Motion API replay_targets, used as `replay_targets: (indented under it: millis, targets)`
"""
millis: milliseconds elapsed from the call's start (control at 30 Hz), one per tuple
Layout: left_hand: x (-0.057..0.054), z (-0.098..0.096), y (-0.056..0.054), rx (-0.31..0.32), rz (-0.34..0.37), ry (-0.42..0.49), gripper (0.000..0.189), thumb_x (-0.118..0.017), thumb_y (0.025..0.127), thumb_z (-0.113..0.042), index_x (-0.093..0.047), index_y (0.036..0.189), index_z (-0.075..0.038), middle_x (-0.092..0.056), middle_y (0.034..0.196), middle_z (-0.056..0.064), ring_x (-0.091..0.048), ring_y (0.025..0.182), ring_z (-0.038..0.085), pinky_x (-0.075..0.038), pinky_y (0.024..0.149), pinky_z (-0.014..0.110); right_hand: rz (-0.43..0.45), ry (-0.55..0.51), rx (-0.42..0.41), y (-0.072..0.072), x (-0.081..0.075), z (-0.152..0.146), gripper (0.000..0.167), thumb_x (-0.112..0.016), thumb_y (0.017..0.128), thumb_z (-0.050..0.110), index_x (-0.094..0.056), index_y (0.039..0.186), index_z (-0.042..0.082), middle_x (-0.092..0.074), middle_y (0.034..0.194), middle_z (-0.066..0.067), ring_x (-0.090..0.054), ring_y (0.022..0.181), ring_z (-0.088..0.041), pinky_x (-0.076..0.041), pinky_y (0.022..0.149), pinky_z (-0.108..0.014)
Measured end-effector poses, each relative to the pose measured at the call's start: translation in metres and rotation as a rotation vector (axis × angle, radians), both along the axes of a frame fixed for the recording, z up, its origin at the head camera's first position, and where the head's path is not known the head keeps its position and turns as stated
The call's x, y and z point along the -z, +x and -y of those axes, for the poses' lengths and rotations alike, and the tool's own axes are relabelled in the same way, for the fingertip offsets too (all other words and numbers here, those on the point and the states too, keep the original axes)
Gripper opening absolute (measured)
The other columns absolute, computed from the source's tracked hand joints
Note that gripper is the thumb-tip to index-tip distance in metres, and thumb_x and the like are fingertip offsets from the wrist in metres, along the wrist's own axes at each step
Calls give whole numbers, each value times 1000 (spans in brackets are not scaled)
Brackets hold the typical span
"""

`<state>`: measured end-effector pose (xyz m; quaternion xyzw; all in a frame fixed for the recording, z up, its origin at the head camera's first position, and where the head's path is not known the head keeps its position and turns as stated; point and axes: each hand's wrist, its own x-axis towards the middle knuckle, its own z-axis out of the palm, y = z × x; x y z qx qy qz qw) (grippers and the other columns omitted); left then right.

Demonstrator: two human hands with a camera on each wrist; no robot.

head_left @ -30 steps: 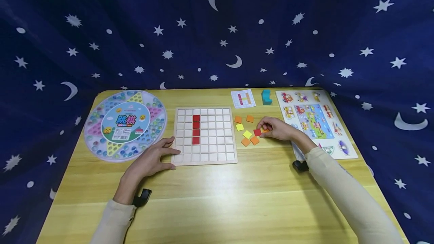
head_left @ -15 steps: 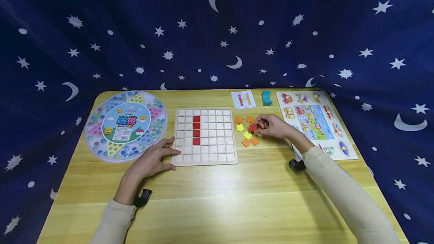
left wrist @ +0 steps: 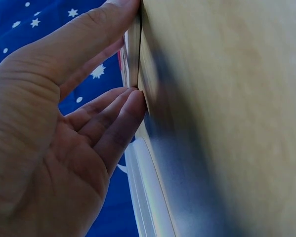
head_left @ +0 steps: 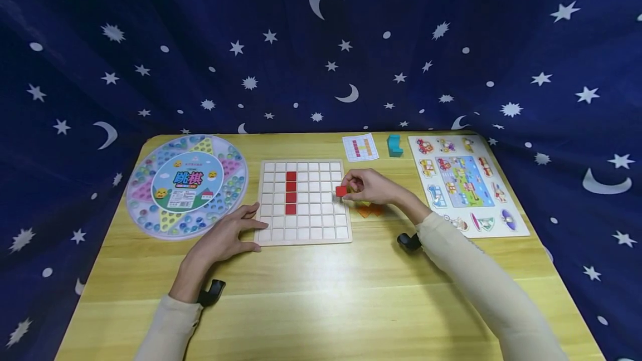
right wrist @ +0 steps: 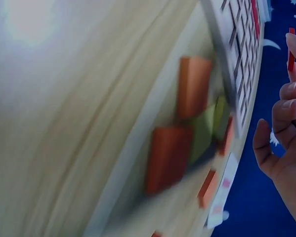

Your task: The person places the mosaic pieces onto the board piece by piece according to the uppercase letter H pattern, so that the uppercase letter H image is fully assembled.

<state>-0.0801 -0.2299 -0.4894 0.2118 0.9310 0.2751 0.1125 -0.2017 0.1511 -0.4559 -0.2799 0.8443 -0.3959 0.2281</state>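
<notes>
A pale wooden grid board (head_left: 316, 233) lies mid-table, with several red square tiles (head_left: 291, 186) in one column. My right hand (head_left: 373, 187) pinches another red square tile (head_left: 341, 191) between thumb and fingertip, just above the board's right edge. In the right wrist view that same tile (right wrist: 291, 49) is seen edge-on, lifted off the table. My left hand (head_left: 225, 235) rests at the board's lower left, its fingers spread and touching the edge. Loose orange tiles (right wrist: 170, 158) and yellow tiles (right wrist: 203, 133) lie right of the board, partly hidden under my right hand in the head view.
Behind the board lies a pattern card (head_left: 360, 147), with a teal block (head_left: 394, 145) beside it. A round Chinese checkers set (head_left: 137, 205) occupies the left. On the right lies a picture puzzle board (head_left: 466, 222). A starry blue curtain (head_left: 281, 71) hangs behind the table.
My right hand has picked up a red tile from the loose pile and carried it left to the board's right edge. The left hand has stayed in place.
</notes>
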Motion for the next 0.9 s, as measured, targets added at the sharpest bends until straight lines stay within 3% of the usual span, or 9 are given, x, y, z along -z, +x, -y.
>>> replay_targets:
  millis: [267,500,767,900]
  targets:
    - [1,-1,1,-4,6,0,49,-84,75,-33,-71,121,-22,-42,153,12,-40,139,37,-37,108,57,-6,-7,-71,5,5,41,20,-75,85,10,-62,100,6,-49,76,-1,-44,68,-10,-39,63,-21]
    - [1,0,0,-7,14,-1,49,-84,76,-34,-71,121,-22,-42,153,11,-40,139,36,-37,108,56,-144,61,-147,25,18,81,24,-79,82,22,-66,100,12,-52,71,7,-46,64,-5,-41,65,-21]
    - [1,-1,-2,-14,19,-4,49,-84,75,-34,-71,121,-23,-42,153,11,-40,139,36,-38,108,57,-289,164,-137,38,27,97,26,-81,78,33,-67,95,20,-53,66,13,-45,59,0,-39,80,-30]
    - [1,0,-1,-16,19,-3,49,-84,75,-34,-71,121,-23,-42,153,11,-40,139,36,-37,108,57,-313,166,-130,40,29,100,24,-82,78,34,-68,92,20,-51,64,15,-45,60,0,-36,79,-32]
